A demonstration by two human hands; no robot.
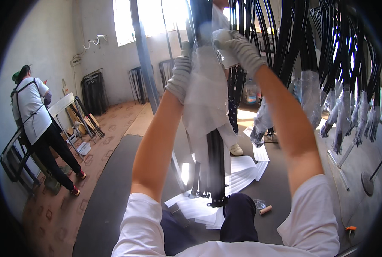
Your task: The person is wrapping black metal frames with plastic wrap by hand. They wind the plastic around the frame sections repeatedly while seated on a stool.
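A bundle of long black strips (pixel 215 165) hangs upright before me, its middle wrapped in a whitish translucent sheet (pixel 206 94). Bare strip ends with small dark fittings show below the wrap. My left hand (pixel 181 73), in a grey-and-white striped glove, is closed against the wrap's left side. Gloved likewise, my right hand (pixel 242 49) sits higher on the right, its fingers closed on a pale roll of clear film (pixel 225 40) pressed near the bundle. Part of that roll is hidden by the fingers and glare.
Black strip bundles with film-wrapped ends (pixel 313 94) hang at right. White foam sheets (pixel 242 169) and a small tan tube (pixel 266 210) lie on the dark mat (pixel 113 192). A metal post (pixel 143 55) stands left. Another person (pixel 34 111) works at a white table (pixel 62 103).
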